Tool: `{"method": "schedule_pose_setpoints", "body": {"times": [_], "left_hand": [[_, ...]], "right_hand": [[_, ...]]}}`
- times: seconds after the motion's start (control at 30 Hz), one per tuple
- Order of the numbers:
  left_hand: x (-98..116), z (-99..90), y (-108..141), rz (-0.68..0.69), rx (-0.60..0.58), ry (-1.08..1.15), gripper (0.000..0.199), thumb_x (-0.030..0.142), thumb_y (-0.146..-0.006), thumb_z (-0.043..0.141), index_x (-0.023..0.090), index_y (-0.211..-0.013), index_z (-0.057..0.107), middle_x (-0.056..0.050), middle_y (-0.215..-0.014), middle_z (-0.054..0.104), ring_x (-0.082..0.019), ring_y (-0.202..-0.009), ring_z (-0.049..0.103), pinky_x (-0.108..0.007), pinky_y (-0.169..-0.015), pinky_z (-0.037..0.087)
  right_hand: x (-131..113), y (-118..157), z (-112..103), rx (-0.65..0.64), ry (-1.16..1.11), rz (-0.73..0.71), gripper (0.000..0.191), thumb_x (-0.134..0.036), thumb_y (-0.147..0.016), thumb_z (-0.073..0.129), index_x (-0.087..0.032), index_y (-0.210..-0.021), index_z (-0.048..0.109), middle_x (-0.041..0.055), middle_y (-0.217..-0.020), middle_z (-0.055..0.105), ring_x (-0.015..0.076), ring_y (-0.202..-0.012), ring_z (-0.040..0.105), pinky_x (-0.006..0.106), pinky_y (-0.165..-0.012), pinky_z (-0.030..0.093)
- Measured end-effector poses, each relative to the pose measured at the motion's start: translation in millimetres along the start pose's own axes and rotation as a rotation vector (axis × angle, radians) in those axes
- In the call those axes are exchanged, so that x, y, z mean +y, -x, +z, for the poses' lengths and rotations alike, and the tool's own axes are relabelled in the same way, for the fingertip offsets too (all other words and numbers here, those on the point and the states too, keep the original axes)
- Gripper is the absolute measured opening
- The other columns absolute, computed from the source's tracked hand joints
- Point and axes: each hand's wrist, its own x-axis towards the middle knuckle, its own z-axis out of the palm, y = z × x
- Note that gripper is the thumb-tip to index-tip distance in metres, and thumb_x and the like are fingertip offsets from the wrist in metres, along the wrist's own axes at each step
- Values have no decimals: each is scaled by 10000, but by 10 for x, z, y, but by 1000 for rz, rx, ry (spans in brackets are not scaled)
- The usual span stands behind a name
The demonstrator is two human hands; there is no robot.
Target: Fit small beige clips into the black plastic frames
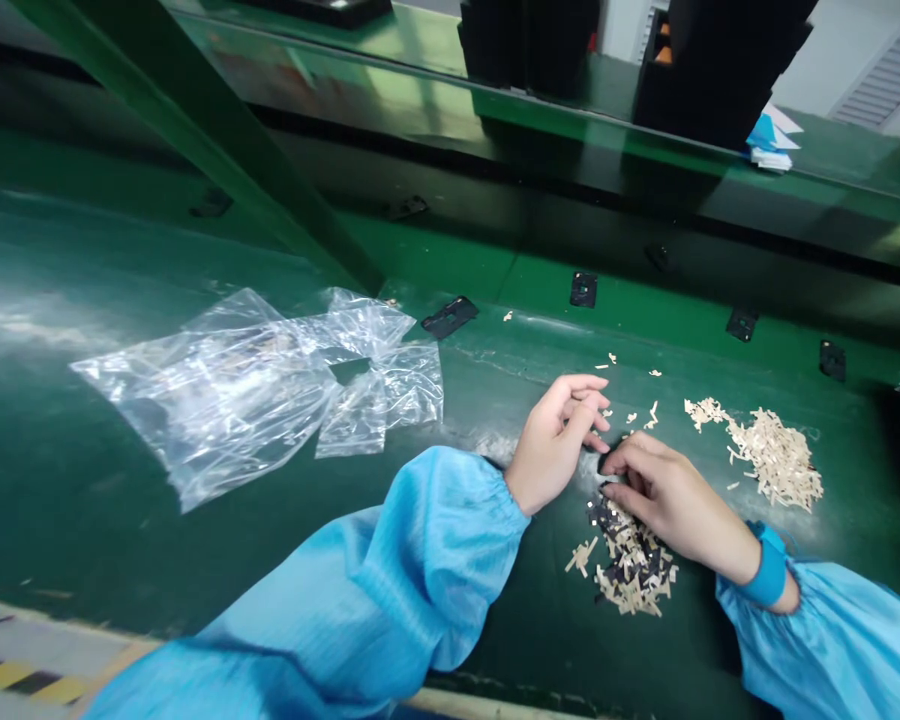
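Note:
My left hand (pixel 559 435) is over the green bench, fingers loosely curled with gaps between them, and I see nothing held in it. Just to its right, my right hand (pixel 656 490) pinches a small dark piece (pixel 606 470) between thumb and forefinger. Directly below the right hand lies a mixed pile of black and beige small parts (pixel 634 565). A larger heap of beige pieces (pixel 780 460) sits further right, with a smaller cluster (pixel 705 412) beside it. A few loose beige bits (pixel 651 415) are scattered beyond my fingers.
Clear plastic bags (pixel 232 400) lie at the left on the green bench (pixel 270 570). Black flat parts (pixel 450 317) are spaced along the bench's back. A green post (pixel 217 140) rises at the left. Black stacked trays (pixel 712 70) stand on the shelf above.

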Motion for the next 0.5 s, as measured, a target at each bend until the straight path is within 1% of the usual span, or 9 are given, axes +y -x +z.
{"method": "schedule_pose_setpoints", "body": {"times": [0.07, 0.13, 0.2, 0.27, 0.33, 0.4, 0.43, 0.5], "left_hand": [[-2, 8, -3, 1, 3, 6, 314, 411, -908, 632, 162, -1099, 617, -55, -947, 604, -132, -763, 612, -226, -570, 602], [-8, 13, -7, 6, 4, 7, 316, 410, -903, 638, 162, -1098, 619, -53, -941, 606, -131, -756, 613, -225, -569, 601], [-10, 8, -10, 16, 6, -4, 299, 397, -910, 628, 163, -1097, 623, -54, -939, 612, -131, -760, 621, -220, -572, 598], [1, -12, -12, 9, -20, -55, 267, 376, -924, 603, 166, -1086, 636, -49, -912, 626, -124, -723, 628, -203, -547, 576], [27, -42, -13, -31, -120, -170, 222, 351, -933, 584, 168, -1031, 660, -33, -854, 650, -101, -616, 616, -186, -497, 531], [60, -73, -16, -88, -266, -303, 214, 343, -942, 564, 162, -921, 675, -19, -777, 671, -76, -499, 573, -179, -454, 487], [74, -86, -19, -113, -328, -350, 242, 353, -948, 552, 159, -872, 674, -20, -751, 682, -72, -468, 559, -179, -441, 473], [94, -100, -27, -161, -414, -382, 321, 397, -964, 520, 153, -817, 669, -46, -749, 713, -87, -476, 577, -181, -420, 462]], "right_hand": [[-11, 13, 18, -19, 30, -17, 97, -119, -946, 626, -214, -928, 611, 23, -939, 588, 162, -793, 591, 293, -698, 484], [-14, 16, 13, -37, 31, -19, 110, -113, -958, 602, -212, -911, 599, 26, -936, 587, 172, -827, 595, 306, -732, 486], [-2, 5, -21, -41, -4, -11, 112, -129, -968, 594, -214, -895, 599, 19, -911, 585, 167, -805, 584, 298, -719, 477], [30, -17, -73, -29, -93, 7, 123, -190, -977, 604, -215, -856, 598, 6, -866, 574, 160, -766, 566, 278, -675, 463], [76, -39, -118, -5, -238, 44, 171, -290, -980, 621, -215, -828, 593, -11, -812, 557, 144, -697, 532, 260, -615, 443], [125, -52, -130, 47, -395, 85, 223, -383, -976, 627, -214, -838, 585, -29, -760, 541, 127, -625, 489, 250, -563, 420], [147, -54, -121, 88, -457, 95, 236, -411, -975, 625, -214, -854, 582, -35, -744, 537, 120, -599, 472, 248, -547, 413], [179, -54, -80, 200, -519, 82, 239, -425, -976, 625, -212, -876, 582, -32, -748, 541, 116, -587, 472, 251, -543, 417]]}}
